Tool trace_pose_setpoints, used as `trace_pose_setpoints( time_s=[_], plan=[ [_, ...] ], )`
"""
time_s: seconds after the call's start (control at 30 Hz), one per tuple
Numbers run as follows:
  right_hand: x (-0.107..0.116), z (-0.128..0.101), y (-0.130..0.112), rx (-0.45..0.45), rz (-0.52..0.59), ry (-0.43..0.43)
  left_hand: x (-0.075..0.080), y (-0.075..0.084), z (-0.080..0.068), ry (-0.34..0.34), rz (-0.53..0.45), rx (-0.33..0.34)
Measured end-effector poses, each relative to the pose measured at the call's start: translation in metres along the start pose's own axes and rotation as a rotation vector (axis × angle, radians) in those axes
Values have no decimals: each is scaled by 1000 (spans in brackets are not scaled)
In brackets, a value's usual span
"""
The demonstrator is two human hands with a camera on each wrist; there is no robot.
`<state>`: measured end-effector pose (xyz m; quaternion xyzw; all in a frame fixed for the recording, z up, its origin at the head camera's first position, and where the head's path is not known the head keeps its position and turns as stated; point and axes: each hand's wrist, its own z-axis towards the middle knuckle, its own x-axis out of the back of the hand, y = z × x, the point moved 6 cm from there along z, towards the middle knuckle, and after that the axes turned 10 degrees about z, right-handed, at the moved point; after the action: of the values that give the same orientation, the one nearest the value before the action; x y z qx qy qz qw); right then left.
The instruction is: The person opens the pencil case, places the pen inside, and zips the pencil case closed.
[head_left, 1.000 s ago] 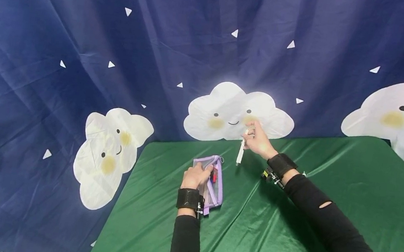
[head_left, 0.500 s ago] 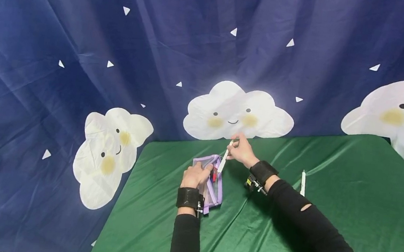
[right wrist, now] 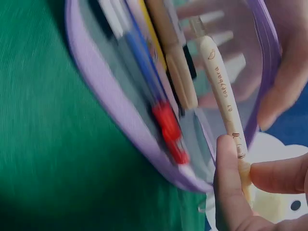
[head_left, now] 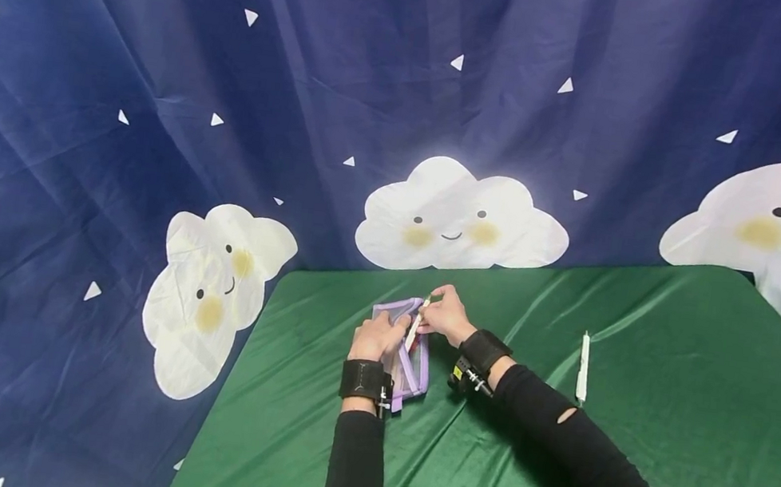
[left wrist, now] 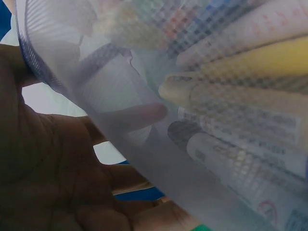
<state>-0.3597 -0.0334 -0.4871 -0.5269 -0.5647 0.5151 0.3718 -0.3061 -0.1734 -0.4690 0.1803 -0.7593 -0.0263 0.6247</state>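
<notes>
A see-through pencil case with lilac edging lies on the green cloth, its mouth spread apart. My left hand holds its left side; in the left wrist view the fingers of that hand wrap the mesh wall. Between thumb and fingertips my right hand pinches a cream pen printed "capybara". The pen's lower end points into the case opening. Inside the case are a blue pen with a red end, a beige marker and several other pens.
On the green cloth a white pen lies to the right, beyond the right forearm. A dark blue curtain with white clouds hangs behind the cloth's back edge.
My right hand has carried the cream pen left and down, from above the cloth to the case opening. The white pen at right came into full view. My left hand stayed put.
</notes>
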Motion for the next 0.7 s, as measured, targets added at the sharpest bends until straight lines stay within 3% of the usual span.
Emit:
trace_pose_setpoints(
  time_s=[0.23,0.43,0.7],
  plan=[
    [-19,-7,6,-74,43,-66,2,-1,-3,3,-18,-3],
    [-31,-27,-3,-101,35,-126,4,-2,-2,6,-25,-1],
    [-41,-19,23,-59,-113,-127,2,-4,-3,-12,-42,-9]
  ],
)
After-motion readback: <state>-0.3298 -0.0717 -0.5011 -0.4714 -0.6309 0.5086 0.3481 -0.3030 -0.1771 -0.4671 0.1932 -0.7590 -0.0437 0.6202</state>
